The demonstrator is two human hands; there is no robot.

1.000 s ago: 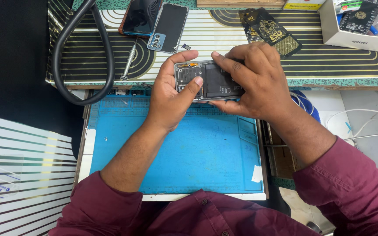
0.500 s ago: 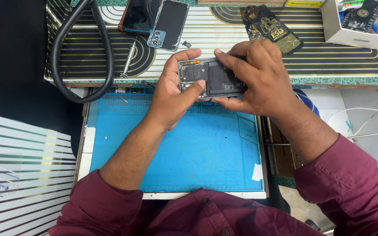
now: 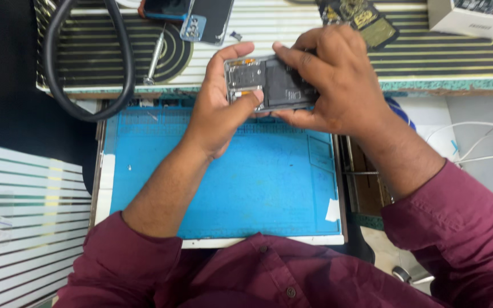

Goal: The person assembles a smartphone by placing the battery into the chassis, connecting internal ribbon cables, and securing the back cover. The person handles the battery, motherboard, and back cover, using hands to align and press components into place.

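Nearest the camera, two maroon sleeves [image 3: 144,262] frame a blue work mat [image 3: 229,188] that lies directly below the held object. Above the mat's far edge, both hands meet on an opened phone [image 3: 269,82], its back removed so that the dark battery and metal frame show. The left hand [image 3: 218,108] cups the phone's left end: the thumb presses across the lower edge of the frame while the fingers curl over the top edge, so the hand is pinching the phone. The right hand [image 3: 338,80] covers the phone's right half, fingers pressed down on the battery area and the thumb underneath; it too is clamped on the phone.

Beyond the grip, a striped pad [image 3: 292,34] carries a dark phone back cover [image 3: 209,20] up and to the left of the hands, with a small screwdriver [image 3: 154,57] further left. A black hose [image 3: 87,63] loops at the far left. Up and to the right sit a black-and-gold packet [image 3: 366,20] and a white box [image 3: 469,20].
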